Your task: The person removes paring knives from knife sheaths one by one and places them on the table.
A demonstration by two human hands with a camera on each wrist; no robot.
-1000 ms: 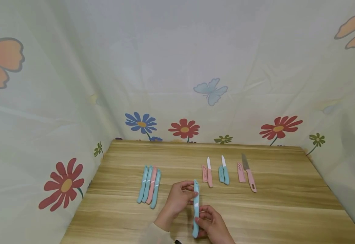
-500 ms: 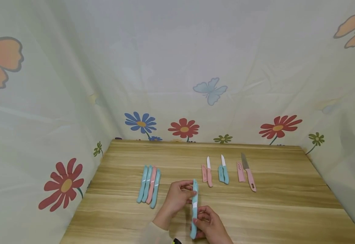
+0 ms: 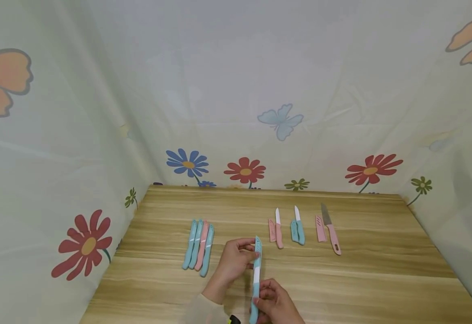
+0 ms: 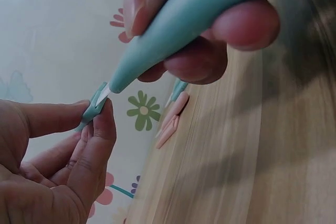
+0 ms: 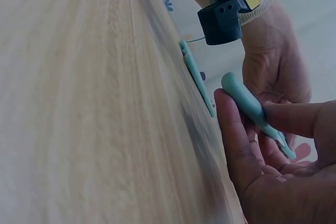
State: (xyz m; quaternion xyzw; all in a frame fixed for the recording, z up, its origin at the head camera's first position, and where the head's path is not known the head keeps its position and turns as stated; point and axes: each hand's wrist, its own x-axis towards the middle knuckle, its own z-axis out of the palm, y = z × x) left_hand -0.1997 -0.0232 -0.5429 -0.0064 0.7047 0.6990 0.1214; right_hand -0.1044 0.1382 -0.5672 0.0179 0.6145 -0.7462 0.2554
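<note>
My left hand [image 3: 236, 261] pinches the teal sheath [image 3: 258, 246] between thumb and fingers. Lower down, my right hand [image 3: 277, 303] grips the teal handle [image 3: 255, 299] of a paring knife. A stretch of white blade [image 3: 256, 275] shows between sheath and handle, with its tip end still inside the sheath. From the left wrist, the blade [image 4: 104, 96] runs into the sheath [image 4: 92, 112] in my left fingers, and the handle [image 4: 194, 19] crosses close to the camera. In the right wrist view the handle [image 5: 245, 99] lies between right thumb and fingers.
To the left, several sheathed knives [image 3: 199, 247], teal and pink, lie side by side on the wooden table [image 3: 365, 288]. At the back right are a pink knife [image 3: 279, 234], a teal knife [image 3: 299, 229] and a larger pink-handled knife [image 3: 333, 236], each beside its sheath.
My right hand has drawn the handle down toward me, and the white part between handle and sheath has grown longer. My left hand keeps its pinch on the sheath, shifting slightly left.
</note>
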